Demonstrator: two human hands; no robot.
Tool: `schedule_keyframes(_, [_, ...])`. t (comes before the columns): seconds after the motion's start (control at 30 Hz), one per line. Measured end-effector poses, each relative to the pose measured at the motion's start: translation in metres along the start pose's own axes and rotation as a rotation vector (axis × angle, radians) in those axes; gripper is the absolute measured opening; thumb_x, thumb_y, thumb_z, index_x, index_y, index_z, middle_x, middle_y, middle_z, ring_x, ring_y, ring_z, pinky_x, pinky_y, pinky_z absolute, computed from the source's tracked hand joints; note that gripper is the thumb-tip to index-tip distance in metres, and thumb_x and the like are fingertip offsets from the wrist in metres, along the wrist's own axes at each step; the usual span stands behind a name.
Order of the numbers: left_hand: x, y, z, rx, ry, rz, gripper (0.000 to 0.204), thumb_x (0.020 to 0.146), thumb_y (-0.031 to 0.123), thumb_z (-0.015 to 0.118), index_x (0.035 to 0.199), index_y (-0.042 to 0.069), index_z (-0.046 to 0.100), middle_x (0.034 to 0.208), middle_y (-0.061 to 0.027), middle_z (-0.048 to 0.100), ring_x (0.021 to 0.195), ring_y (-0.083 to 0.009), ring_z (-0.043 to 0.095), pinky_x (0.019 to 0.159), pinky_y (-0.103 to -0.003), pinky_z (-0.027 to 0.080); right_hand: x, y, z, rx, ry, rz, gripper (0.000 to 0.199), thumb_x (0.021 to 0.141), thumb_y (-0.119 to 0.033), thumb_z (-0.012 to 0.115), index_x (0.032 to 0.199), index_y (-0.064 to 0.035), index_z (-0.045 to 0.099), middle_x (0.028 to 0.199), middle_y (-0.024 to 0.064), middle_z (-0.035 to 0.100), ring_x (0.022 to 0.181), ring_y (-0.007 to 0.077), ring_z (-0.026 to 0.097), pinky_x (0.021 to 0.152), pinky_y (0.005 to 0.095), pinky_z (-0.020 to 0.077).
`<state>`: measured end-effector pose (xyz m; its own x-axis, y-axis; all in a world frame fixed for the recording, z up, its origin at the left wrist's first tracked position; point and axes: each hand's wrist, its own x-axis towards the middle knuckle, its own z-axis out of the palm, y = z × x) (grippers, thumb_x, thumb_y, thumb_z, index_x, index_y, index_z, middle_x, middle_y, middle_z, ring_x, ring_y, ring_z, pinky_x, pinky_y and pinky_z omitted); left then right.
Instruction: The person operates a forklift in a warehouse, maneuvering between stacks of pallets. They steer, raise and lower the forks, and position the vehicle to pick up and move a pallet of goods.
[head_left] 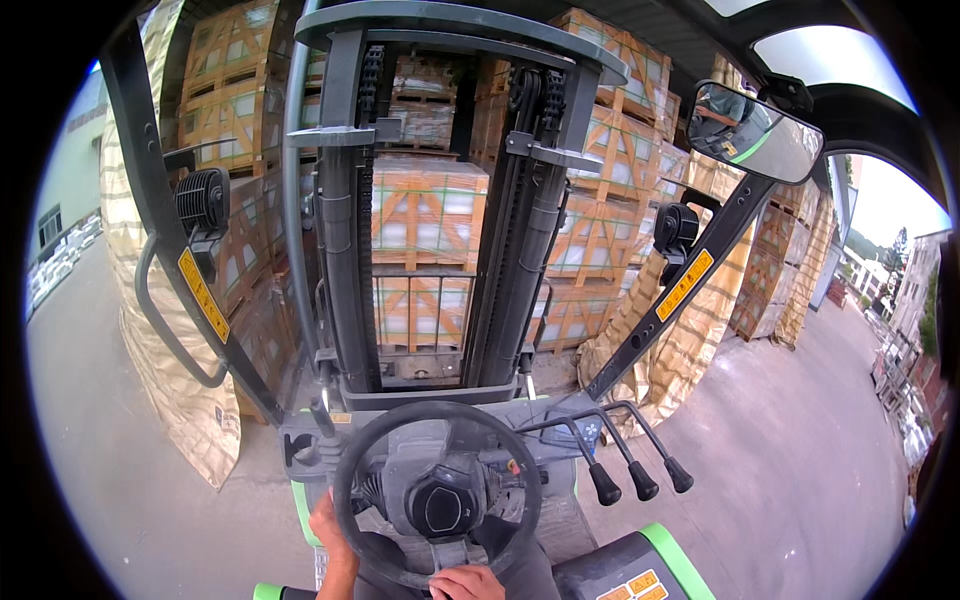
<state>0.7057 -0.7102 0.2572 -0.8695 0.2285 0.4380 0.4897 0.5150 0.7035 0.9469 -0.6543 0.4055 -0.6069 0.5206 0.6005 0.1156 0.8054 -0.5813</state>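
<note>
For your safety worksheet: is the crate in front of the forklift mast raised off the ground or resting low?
Raised. The crate sits behind the mast, above another crate; whether forks carry it or it rests on that one, cannot tell.

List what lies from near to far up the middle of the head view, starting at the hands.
Right hand and left hand on the steering wheel → control levers → forklift mast → stacked crated pallets.

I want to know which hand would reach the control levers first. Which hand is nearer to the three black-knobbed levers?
The right hand, on the bottom of the steering wheel, below-left of the levers. The left hand grips the wheel's left rim, farther away.
</note>
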Motion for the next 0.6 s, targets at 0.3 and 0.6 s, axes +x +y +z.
schedule_keyframes(0.3, [0.01, -0.007, -0.013, 0.046, -0.034, -0.037, 0.041, 0.101, 0.026, 0.059, 0.069, 0.001, 0.056, 0.062, -0.0203, 0.057, 0.052, -0.0383, 0.055, 0.05, -0.045, 0.041, 0.008, -0.018, 0.018, -0.069, -0.11, -0.099, 0.024, 0.076, -0.006, 0.079, 0.097, -0.0062, 0.07, 0.105, 0.0058, 0.066, 0.091, 0.0273, 0.063, 0.078, 0.0394, 0.0527])
schedule_keyframes(0.6, [0.026, -0.001, -0.021, 0.017, -0.048, -0.036, 0.046, 0.103, 0.03, 0.055, 0.067, 0.001, 0.056, 0.062, -0.0218, 0.056, 0.053, -0.0412, 0.055, 0.051, -0.048, 0.041, 0.042, -0.046, 0.055, -0.023, -0.163, -0.183, 0.025, 0.074, -0.008, 0.077, 0.098, -0.0027, 0.07, 0.107, 0.0083, 0.066, 0.094, 0.027, 0.063, 0.08, 0.0388, 0.0519])
